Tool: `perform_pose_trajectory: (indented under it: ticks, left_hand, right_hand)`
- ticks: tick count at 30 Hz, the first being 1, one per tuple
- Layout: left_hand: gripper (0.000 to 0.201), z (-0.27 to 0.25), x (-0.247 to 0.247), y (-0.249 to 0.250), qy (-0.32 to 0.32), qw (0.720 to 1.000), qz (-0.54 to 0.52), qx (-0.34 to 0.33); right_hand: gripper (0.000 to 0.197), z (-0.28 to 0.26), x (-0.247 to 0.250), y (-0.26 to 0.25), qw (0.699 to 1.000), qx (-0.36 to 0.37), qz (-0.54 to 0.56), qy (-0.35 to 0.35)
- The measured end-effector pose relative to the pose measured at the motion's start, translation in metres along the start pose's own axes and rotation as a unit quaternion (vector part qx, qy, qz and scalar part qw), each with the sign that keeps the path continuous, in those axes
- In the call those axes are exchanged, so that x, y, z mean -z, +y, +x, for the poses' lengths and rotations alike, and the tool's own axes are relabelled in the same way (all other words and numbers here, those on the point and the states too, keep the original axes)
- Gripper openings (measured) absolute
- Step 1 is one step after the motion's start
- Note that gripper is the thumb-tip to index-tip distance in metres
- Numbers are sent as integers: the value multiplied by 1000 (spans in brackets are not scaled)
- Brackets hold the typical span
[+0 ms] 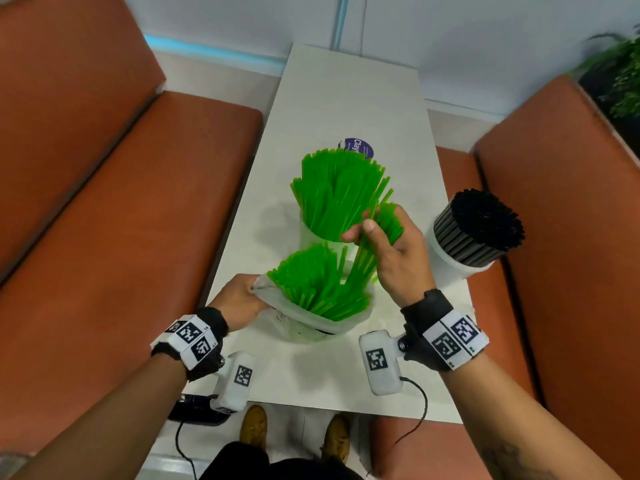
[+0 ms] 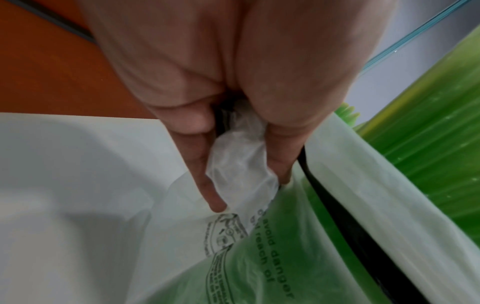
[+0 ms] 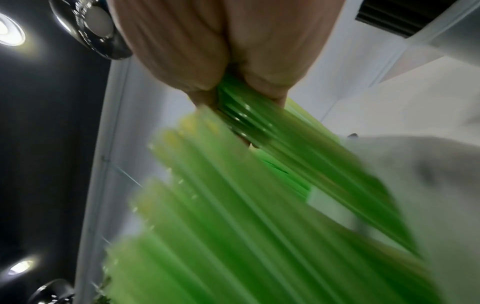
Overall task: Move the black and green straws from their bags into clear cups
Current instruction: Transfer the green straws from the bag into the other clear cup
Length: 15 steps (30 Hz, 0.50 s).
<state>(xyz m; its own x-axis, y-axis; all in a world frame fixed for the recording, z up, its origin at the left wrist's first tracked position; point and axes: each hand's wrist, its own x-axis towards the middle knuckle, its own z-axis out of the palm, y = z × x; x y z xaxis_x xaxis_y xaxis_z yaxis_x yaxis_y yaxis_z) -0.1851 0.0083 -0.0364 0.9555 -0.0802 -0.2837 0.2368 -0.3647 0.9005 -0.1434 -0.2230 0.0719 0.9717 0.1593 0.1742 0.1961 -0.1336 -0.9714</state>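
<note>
A translucent bag [image 1: 304, 318] of green straws [image 1: 318, 282] stands near the front of the white table [image 1: 346, 98]. My left hand [image 1: 242, 299] pinches the bag's left rim [image 2: 239, 162]. My right hand [image 1: 391, 247] grips a bundle of green straws [image 1: 367, 261] just above the bag, seen blurred in the right wrist view as green straws [image 3: 285, 152]. Behind the bag a clear cup [image 1: 311, 233] holds many green straws [image 1: 339, 192] fanned out. At the right edge a second clear cup [image 1: 453, 261] is packed with black straws [image 1: 481, 230].
A round purple label [image 1: 360, 148] lies on the table behind the green cup. Orange bench seats [image 1: 156, 202] flank the table on both sides. A plant [image 1: 620, 77] stands at the far right. A black object [image 1: 197, 410] with a cable sits at the table's front left corner.
</note>
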Motion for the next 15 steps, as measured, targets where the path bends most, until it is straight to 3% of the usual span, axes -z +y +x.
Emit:
perform_pose_trajectory:
  ticks: [3,10,15]
  left_hand:
    - [52,-1,-4,-5,11,1000,-16,8]
    - [53,-5,-9,-10,30,998,-42,31]
    - [27,-7,-8,-13,38,996,-61,49]
  right_hand:
    - [13,16,13,-24,999,16,31,-19]
    - [6,63,43,-89,992,59,96,-55]
    - [10,95,56,-115,988,137,51,-44]
